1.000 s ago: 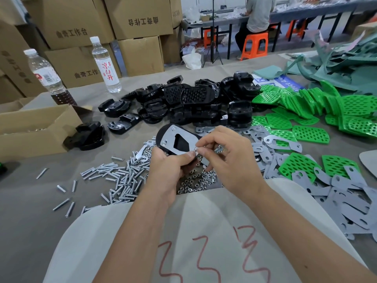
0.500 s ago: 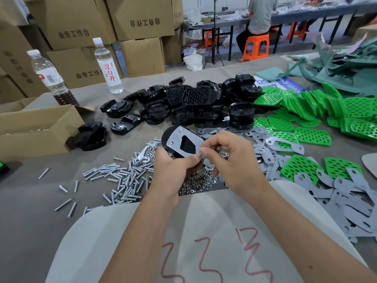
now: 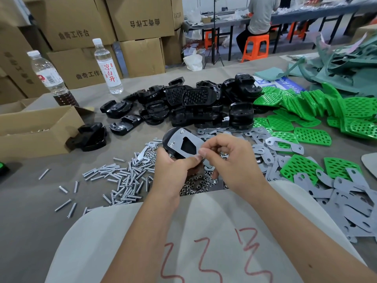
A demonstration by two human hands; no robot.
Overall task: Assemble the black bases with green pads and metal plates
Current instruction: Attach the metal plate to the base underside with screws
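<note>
The black base with a metal plate already seated on its face is being held tilted, above the nut pile and clear of the table. The left hand is gripping the base from below, thumb curled over the plate's near edge. The right hand is pinching at that same near corner, thumb and forefinger closed together; what they are holding is too small to tell, probably a nut or screw end. Two fastener heads are showing at the plate's far end, so the near fastening is judged the step in hand. Risks: the small part is slipping from the pinch and dropping into the nut pile directly beneath, costing only time; the plate is shifting off its holes if the left thumb is easing; cross-threading if the base is staying tilted. To the left of the nut pile, loose screws are lying scattered. To its right, spare grey plates and green pads; beyond it, the heap of bare bases.
</note>
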